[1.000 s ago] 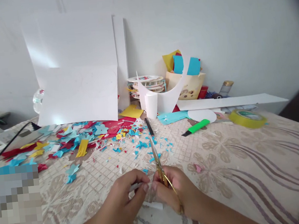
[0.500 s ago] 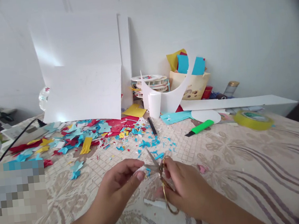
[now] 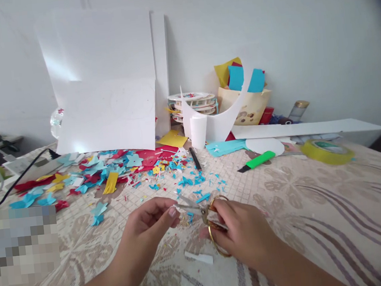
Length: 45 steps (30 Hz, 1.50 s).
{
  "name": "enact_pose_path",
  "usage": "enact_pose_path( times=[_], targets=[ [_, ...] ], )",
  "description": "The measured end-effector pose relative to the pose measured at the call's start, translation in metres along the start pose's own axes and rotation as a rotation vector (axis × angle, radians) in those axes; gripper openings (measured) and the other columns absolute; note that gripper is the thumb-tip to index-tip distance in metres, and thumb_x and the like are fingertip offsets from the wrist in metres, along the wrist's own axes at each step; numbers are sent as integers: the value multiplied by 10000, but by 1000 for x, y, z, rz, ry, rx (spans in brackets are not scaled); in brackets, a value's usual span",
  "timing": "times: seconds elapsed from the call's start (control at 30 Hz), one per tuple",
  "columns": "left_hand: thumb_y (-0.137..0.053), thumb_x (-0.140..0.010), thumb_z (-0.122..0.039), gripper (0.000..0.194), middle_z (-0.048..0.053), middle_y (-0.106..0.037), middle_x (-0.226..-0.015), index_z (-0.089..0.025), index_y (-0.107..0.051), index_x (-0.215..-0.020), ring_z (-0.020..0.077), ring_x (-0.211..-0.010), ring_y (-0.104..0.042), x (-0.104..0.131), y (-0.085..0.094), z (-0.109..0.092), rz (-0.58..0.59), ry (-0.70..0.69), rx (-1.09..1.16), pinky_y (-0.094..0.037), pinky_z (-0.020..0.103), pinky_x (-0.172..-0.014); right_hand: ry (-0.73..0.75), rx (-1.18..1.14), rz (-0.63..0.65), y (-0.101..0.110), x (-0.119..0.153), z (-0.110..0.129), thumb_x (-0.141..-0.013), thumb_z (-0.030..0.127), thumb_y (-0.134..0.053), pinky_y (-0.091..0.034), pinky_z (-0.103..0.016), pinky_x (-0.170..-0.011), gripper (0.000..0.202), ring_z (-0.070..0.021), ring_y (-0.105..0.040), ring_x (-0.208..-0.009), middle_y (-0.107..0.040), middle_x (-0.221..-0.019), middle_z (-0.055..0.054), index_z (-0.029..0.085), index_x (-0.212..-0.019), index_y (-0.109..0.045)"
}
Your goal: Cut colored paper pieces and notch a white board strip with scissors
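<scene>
My right hand (image 3: 233, 222) grips a pair of gold-handled scissors (image 3: 204, 212), its fingers through the loops. The blades are parted and point left, their tips close to my left fingertips. Thumb and fingers of my left hand (image 3: 154, 220) are pinched on a small piece of white paper (image 3: 174, 206), mostly hidden by the fingers. On the tablecloth below the scissors lies a white paper strip (image 3: 199, 257). Just beyond the blades are blue paper scraps (image 3: 194, 183).
Paper flowers and cuttings (image 3: 95, 170) heap at the left. A green highlighter (image 3: 260, 160), a black pen (image 3: 195, 159) and yellow tape (image 3: 328, 151) lie further back. White boards (image 3: 107, 115) lean on the wall. A paper bag (image 3: 244, 104) stands behind a curved white cutout.
The scissors have turned so the blades point more to the left, toward my left fingers. My left hand has shifted slightly left. The white strip on the cloth is now more exposed.
</scene>
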<state>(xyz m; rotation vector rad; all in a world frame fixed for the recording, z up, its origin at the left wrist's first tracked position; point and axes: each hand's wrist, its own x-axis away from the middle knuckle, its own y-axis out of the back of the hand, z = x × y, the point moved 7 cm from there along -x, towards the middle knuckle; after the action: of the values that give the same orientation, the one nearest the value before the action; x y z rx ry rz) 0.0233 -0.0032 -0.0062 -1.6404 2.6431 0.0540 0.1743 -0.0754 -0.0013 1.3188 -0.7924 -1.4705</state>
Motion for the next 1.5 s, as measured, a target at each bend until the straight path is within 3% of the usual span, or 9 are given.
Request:
enact_pose_path(
  times=[0.47,0.77,1.0,1.23,1.5],
  targets=[
    [-620,-739,-281,112,-30,-607,-617,-183,-623,-795,94,-621,-514,2,-2,6,27,68,80,-404,192,-597,20,73,-3,-4,-1,-1,-775,525,-522,-286,-270,-481,345,-213,-592,-564,-622,-623,-33,181,-783,-549],
    [-642,-708,-253,81,-27,-599,-566,-174,-625,-703,86,-550,-503,2,-8,6,50,120,203,-372,201,-558,41,155,-190,4,0,1,-681,539,-626,-268,-244,-440,366,-176,-581,-488,-602,-564,18,186,-713,-536],
    [-670,-661,-245,102,-22,-597,-536,-161,-613,-661,92,-521,-502,3,-12,8,44,187,297,-355,213,-536,29,198,-169,2,2,-1,-739,548,-559,-261,-249,-434,366,-172,-584,-488,-613,-564,6,184,-707,-544],
    [-691,-626,-250,135,-13,-600,-533,-153,-597,-637,98,-517,-502,4,-13,10,29,234,338,-356,220,-537,52,248,-201,4,3,2,-725,502,-609,-229,-252,-425,332,-167,-579,-475,-614,-557,4,174,-718,-560],
    [-666,-670,-248,119,-20,-583,-534,-156,-603,-628,89,-517,-486,2,-12,7,44,169,273,-348,213,-531,62,322,-185,8,3,7,-690,451,-667,-189,-263,-413,310,-185,-568,-420,-598,-489,-5,163,-648,-559]
  ],
)
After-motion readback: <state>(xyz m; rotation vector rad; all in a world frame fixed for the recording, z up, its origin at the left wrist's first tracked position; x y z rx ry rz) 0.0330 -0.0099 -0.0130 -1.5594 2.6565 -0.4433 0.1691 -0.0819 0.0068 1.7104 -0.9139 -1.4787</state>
